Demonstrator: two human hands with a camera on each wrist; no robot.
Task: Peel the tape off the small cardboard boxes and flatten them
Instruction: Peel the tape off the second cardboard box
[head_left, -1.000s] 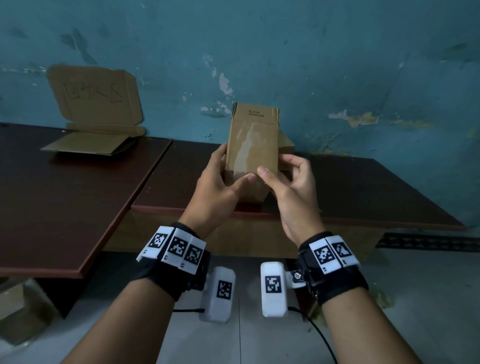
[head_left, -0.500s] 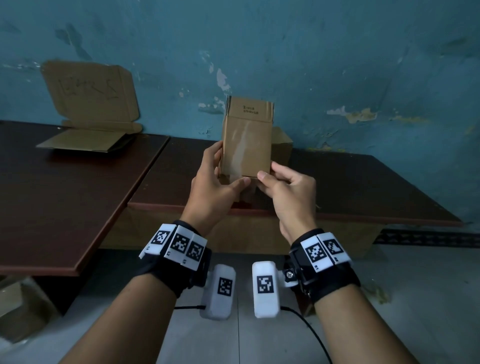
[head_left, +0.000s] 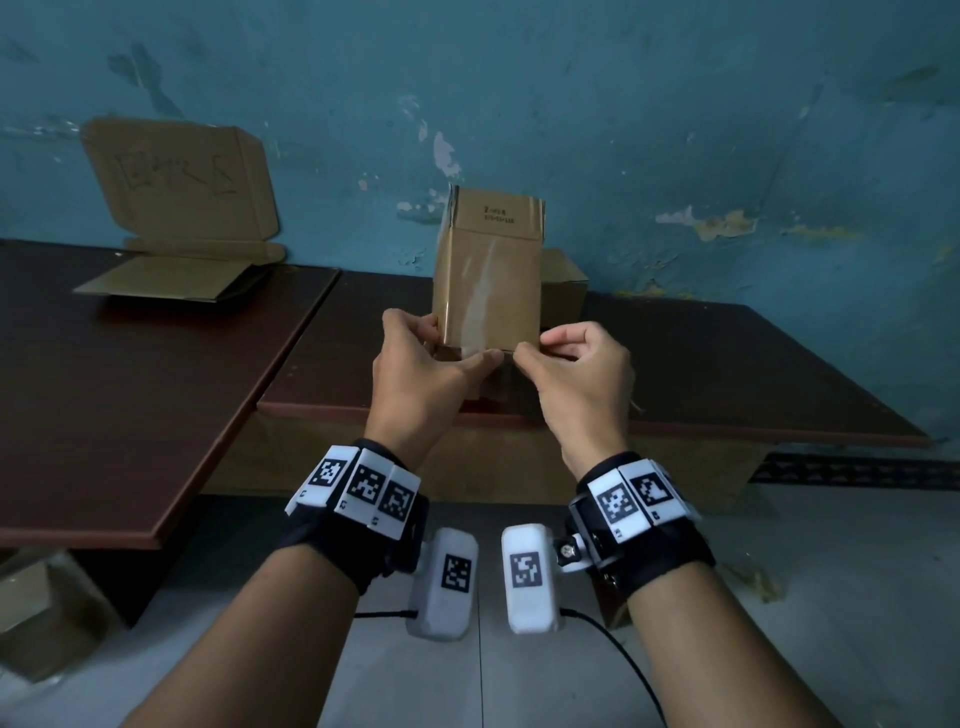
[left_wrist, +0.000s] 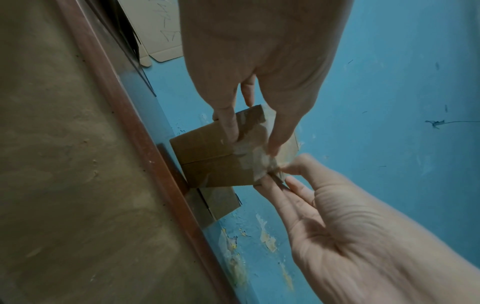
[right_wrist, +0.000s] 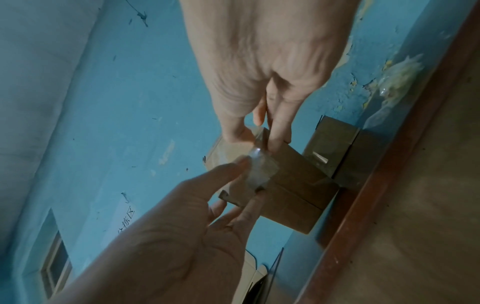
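I hold a small brown cardboard box (head_left: 488, 280) upright in the air above the table's front edge. A glossy strip of clear tape (head_left: 480, 306) runs down its front face and round the bottom. My left hand (head_left: 441, 358) grips the box's lower left, thumb laid along the bottom edge. At the bottom right corner my right hand (head_left: 524, 353) pinches the tape end between thumb and finger. The left wrist view has the tape (left_wrist: 249, 156) wrinkled over the bottom flaps, and in the right wrist view a lifted piece of tape (right_wrist: 259, 170) sits at the pinch.
A second small box (head_left: 563, 291) stands on the dark table (head_left: 727, 364) just behind the held one. Flattened cardboard (head_left: 166, 280) lies on the left table (head_left: 130, 389), one panel leaning on the blue wall. Another box (head_left: 47, 613) sits on the floor at the lower left.
My right hand's fingers have curled from resting on the box's right side into a pinch at its bottom right corner. My left thumb has slid along the bottom edge.
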